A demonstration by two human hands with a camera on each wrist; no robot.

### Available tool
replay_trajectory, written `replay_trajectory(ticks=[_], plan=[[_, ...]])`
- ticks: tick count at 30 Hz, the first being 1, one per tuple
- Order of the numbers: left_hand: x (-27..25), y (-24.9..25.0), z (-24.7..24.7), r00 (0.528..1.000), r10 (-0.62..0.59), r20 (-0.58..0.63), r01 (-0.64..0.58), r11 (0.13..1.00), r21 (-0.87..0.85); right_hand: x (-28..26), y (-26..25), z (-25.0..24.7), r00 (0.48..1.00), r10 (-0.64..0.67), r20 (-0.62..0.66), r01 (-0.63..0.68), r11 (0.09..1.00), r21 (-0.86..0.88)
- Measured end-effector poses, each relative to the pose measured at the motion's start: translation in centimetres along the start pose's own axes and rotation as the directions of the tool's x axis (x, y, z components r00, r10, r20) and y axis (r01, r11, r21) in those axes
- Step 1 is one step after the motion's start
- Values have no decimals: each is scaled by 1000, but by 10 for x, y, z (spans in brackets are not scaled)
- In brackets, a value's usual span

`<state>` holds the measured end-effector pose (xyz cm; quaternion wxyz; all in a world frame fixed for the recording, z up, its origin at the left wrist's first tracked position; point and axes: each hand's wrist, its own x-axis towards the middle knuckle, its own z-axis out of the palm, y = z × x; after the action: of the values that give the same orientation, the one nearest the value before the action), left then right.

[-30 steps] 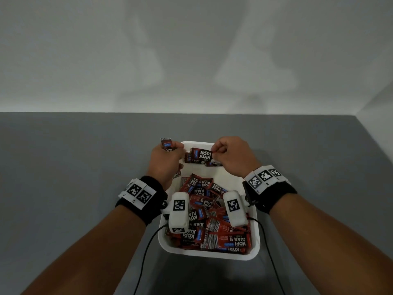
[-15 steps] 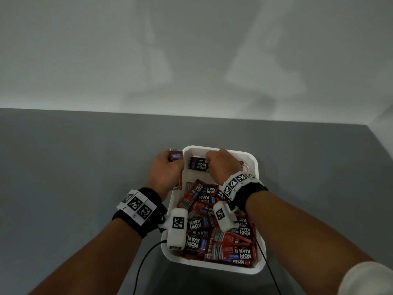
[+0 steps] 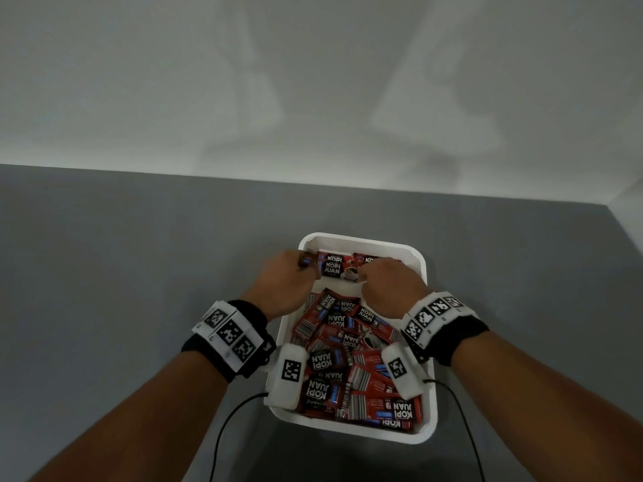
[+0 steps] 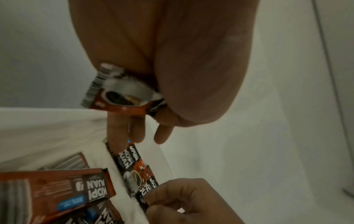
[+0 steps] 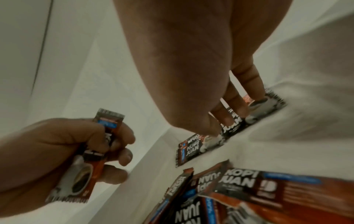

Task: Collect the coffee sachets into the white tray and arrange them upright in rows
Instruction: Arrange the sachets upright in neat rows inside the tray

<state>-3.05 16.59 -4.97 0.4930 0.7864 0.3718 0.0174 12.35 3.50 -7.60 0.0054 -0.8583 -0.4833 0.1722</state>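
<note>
Many loose red-and-black foil coffee sachets (image 3: 351, 363) lie jumbled flat in the near part of the white rectangular plastic tray (image 3: 426, 429) on the grey tabletop (image 3: 139, 273). Further in, the left hand (image 3: 282, 283) has fingers curled round one spare sachet (image 5: 84, 160) at the tray's left wall. Right hand (image 3: 389, 283) fingertips pinch the upright sachet row (image 3: 342, 267) standing against the far wall.

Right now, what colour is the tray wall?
White; the tray shows best in the head view.
</note>
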Motion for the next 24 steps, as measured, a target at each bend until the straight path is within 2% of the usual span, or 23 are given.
replay_trajectory(ticks=[2,3,6,8,11,16,19,24], plan=[[8,7,6,990,82,113,-104,971,214,-8,8,3,999,19,45,-18,1000,-25],[13,11,12,979,107,176,-161,930,330,-10,11,5,998,22,51,-19,999,-44],[23,18,34,942,62,331,-272,718,640,-9,19,13,999,26,47,-22,997,-77],[29,16,44,931,-10,365,-291,584,758,-8,23,18,998,25,62,-20,996,-86],[32,10,51,931,-39,362,-298,488,820,-9,25,25,999,6,51,0,991,-132],[39,0,57,938,-80,336,-263,467,844,-8,26,30,1000,8,0,-8,992,-125],[43,-5,58,946,-33,324,-275,451,849,-7,25,31,1000,16,-21,-18,995,-102],[42,-5,60,940,34,339,-313,476,822,-9,26,32,999,2,-40,-7,994,-110]])
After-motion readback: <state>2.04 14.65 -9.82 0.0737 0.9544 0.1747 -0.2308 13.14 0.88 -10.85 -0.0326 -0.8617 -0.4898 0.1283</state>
